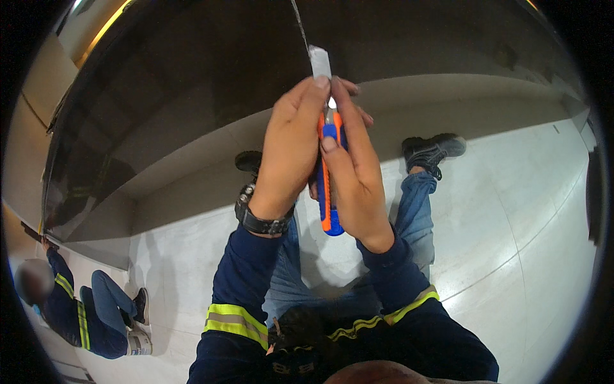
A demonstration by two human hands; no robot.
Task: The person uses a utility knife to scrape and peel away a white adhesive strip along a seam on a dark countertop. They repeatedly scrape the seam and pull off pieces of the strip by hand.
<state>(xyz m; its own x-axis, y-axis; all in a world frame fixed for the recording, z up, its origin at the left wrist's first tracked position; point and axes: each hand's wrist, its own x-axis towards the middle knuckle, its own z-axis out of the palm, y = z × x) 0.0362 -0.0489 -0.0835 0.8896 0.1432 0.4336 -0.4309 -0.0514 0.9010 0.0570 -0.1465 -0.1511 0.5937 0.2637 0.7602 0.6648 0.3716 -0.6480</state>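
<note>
In my right hand (358, 169) is a utility knife (328, 185) with a blue and orange handle, pointing away from me. My right thumb lies by its blue slider. My left hand (288, 144), with a black watch on the wrist, closes beside the front of the knife. Its thumb pinches the base of a pale flat piece (320, 62) at the front end. I cannot tell whether that piece is the bare blade or something over it. Its tip meets a thin pale line (299, 24) on a dark glossy panel (211, 70).
Below the dark panel runs a pale recessed base (460, 102). My legs (412, 205) are spread on light floor tiles (492, 211). At the left, another person (96, 313) in a dark jacket with reflective bands sits low on a white bucket (139, 342), one hand at the panel's edge.
</note>
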